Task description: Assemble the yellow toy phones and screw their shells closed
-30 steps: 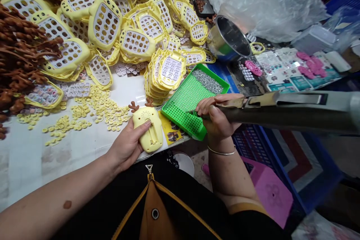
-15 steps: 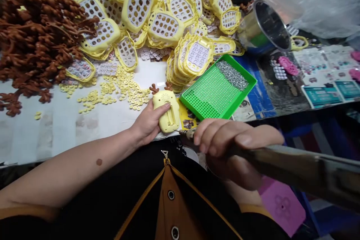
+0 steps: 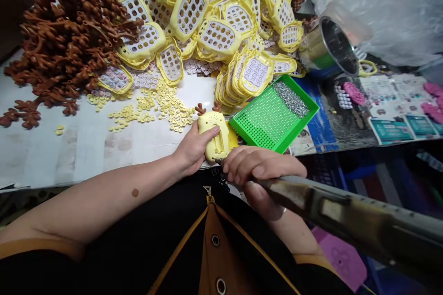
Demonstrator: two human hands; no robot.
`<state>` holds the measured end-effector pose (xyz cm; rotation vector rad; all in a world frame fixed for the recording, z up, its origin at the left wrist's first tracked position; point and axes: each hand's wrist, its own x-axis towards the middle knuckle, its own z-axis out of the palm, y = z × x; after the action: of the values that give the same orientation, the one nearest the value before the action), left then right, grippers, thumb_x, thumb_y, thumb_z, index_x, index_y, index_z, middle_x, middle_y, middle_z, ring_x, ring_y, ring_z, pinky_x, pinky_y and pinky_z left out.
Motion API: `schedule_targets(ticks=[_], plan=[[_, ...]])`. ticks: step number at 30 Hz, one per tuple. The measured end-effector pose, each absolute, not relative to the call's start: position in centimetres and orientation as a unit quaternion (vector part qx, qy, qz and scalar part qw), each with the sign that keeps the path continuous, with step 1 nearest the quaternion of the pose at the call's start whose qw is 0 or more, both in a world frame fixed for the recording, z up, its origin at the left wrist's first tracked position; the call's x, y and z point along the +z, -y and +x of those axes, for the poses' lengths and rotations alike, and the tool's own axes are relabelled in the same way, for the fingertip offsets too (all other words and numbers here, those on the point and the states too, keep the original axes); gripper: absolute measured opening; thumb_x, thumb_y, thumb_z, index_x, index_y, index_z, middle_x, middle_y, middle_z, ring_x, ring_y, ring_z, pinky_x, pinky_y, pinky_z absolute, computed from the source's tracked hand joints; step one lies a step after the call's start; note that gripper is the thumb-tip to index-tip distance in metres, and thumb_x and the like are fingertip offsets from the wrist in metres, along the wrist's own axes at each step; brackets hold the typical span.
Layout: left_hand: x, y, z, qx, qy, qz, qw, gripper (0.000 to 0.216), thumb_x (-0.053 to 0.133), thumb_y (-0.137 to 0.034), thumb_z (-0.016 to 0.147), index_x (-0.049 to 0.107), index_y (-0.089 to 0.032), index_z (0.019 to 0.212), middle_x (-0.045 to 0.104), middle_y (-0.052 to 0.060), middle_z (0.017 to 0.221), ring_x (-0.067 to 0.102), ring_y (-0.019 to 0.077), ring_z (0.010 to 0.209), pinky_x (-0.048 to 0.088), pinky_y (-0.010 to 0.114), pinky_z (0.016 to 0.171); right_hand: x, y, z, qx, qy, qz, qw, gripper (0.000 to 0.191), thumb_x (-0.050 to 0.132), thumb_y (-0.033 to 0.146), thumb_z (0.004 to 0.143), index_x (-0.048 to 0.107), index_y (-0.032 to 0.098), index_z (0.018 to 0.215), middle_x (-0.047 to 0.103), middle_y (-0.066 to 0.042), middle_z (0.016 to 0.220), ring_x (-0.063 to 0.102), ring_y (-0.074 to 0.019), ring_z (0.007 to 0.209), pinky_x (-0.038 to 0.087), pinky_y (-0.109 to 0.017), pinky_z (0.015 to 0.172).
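My left hand (image 3: pixel 194 150) holds a small yellow toy phone shell (image 3: pixel 215 137) with brown antlers flat on the white tabletop, back side up. My right hand (image 3: pixel 258 173) grips a long grey electric screwdriver (image 3: pixel 346 219), whose tip touches the lower edge of the shell. Just right of the shell lies a green perforated tray (image 3: pixel 273 115) with a heap of small silver screws (image 3: pixel 294 99) in its far corner.
A big pile of yellow keypad shells (image 3: pixel 214 18) fills the back. Brown antler pieces (image 3: pixel 65 41) heap at the left. Small yellow buttons (image 3: pixel 155 108) scatter in the middle. A steel pot (image 3: pixel 332 48) and clear plastic bags (image 3: pixel 380 4) lie at the right, with pink parts (image 3: pixel 353 92) on printed sheets.
My right hand brought the screwdriver from the green tray down and left to the yellow shell's lower edge. The left hand kept holding the shell; the view shifted.
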<state>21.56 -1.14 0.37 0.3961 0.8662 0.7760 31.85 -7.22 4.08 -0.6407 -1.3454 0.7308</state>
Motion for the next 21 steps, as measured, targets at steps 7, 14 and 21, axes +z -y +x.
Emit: schedule_targets(ticks=[7,14,21], plan=[[0.5,1.2,21.5,0.362,-0.411,0.179,0.817,0.038,0.068,-0.014,0.077,0.051,-0.021,0.109,0.068,0.004,0.093,0.067,0.0207,0.088,0.051,0.042,0.091,4.6,6.5,31.4,0.349,0.641,-0.278,0.625,0.02,0.061,0.008,0.068,0.048,0.023,0.07,0.054,0.006,0.052,0.056,-0.0122,0.043,0.053,-0.029,0.046],[-0.1,1.2,21.4,0.364,-0.396,0.209,0.817,0.038,0.067,-0.017,0.079,0.05,-0.021,0.112,0.067,0.004,0.094,0.066,0.0204,0.086,0.052,0.041,0.087,3.4,6.9,31.5,0.352,0.598,-0.252,0.674,0.013,0.059,0.011,0.074,0.055,0.022,0.079,0.054,0.005,0.056,0.056,-0.0125,0.046,0.053,-0.03,0.047],[1.1,0.8,19.8,0.368,-0.366,0.21,0.829,0.037,0.076,-0.027,0.073,0.059,-0.019,0.104,0.071,0.005,0.093,0.067,0.02,0.084,0.053,0.036,0.082,5.5,9.0,32.1,0.285,0.527,-0.295,0.745,0.031,0.063,0.032,0.082,0.057,0.028,0.112,0.055,0.006,0.057,0.053,-0.0133,0.044,0.05,-0.032,0.047]])
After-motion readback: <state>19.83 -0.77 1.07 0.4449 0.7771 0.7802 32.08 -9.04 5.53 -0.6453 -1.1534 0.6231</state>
